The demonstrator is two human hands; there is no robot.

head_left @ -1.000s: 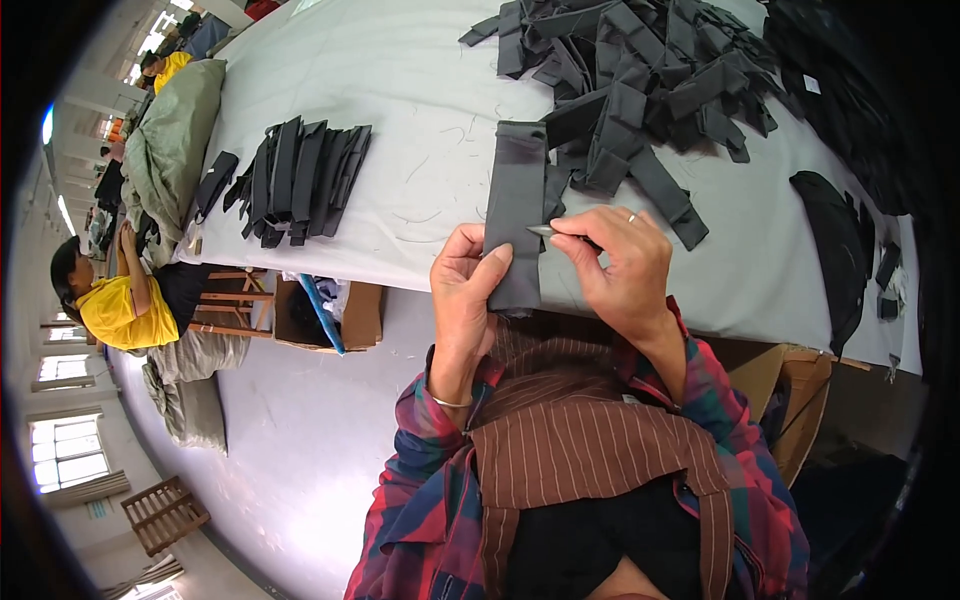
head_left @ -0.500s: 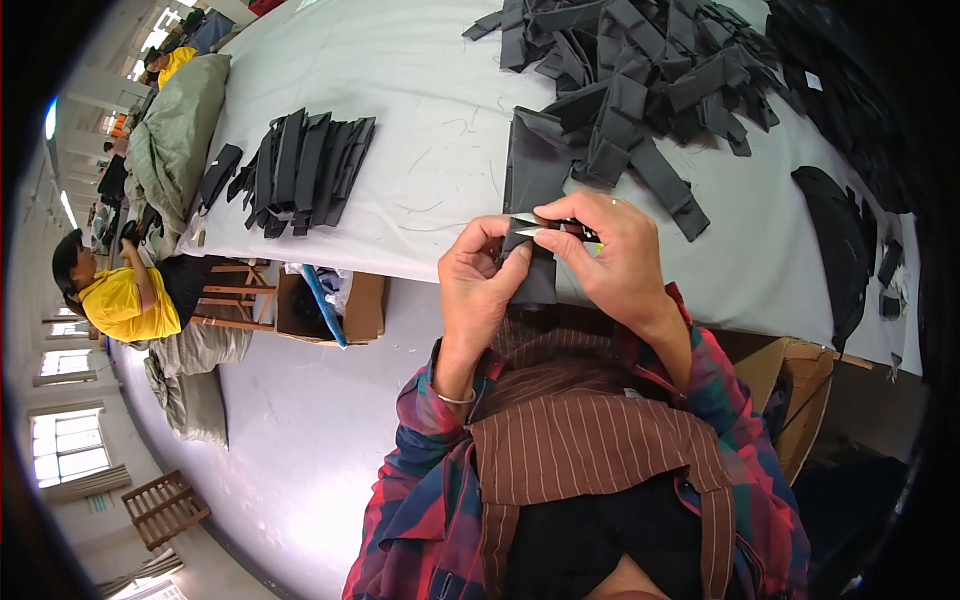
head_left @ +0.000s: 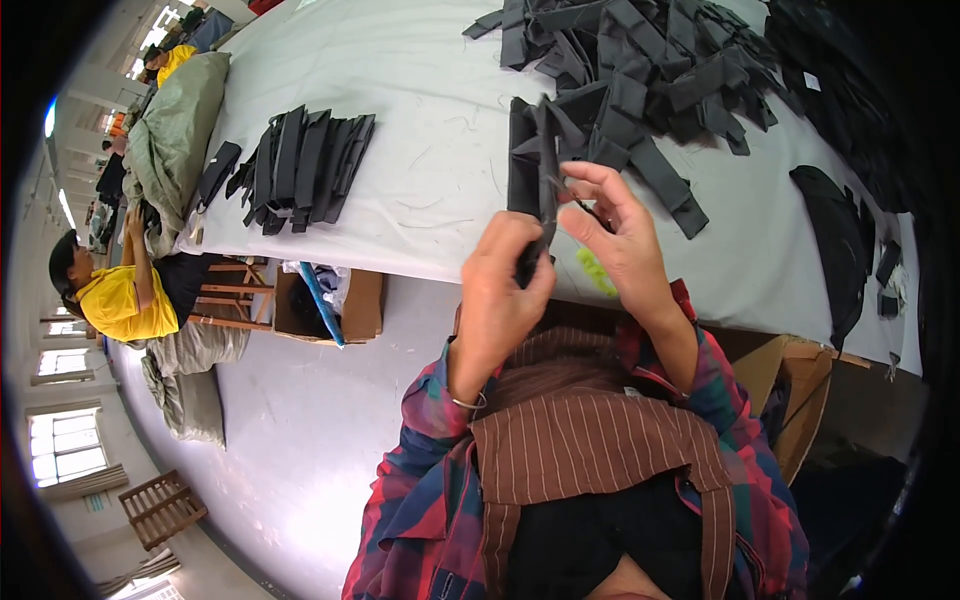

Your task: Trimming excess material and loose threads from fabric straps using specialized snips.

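Observation:
My left hand (head_left: 505, 265) is closed on the lower end of a dark grey fabric strip (head_left: 547, 165), which stands up on edge, slightly blurred. Close to its right, my right hand (head_left: 618, 230) holds small dark thread snips (head_left: 598, 212) between thumb and fingers, the blades apart from the cloth. Just behind the held strip, another flat dark grey fabric piece (head_left: 520, 150) lies on the table. A bright yellow-green thing (head_left: 597, 270) shows beneath my right hand; its kind I cannot make out.
A heap of dark grey strips (head_left: 640, 90) covers the far side of the white-covered table (head_left: 430, 150). A row of stacked strips (head_left: 305, 170) lies left. Black fabric pieces (head_left: 835, 250) lie right. A cardboard box (head_left: 365, 305) stands below the edge. A person in yellow (head_left: 125, 300) works far left.
The snips have left the strip's end, and my right hand has drawn slightly up and away. My left hand has turned over, swinging the strip upright. The yellow-green thing has come into sight.

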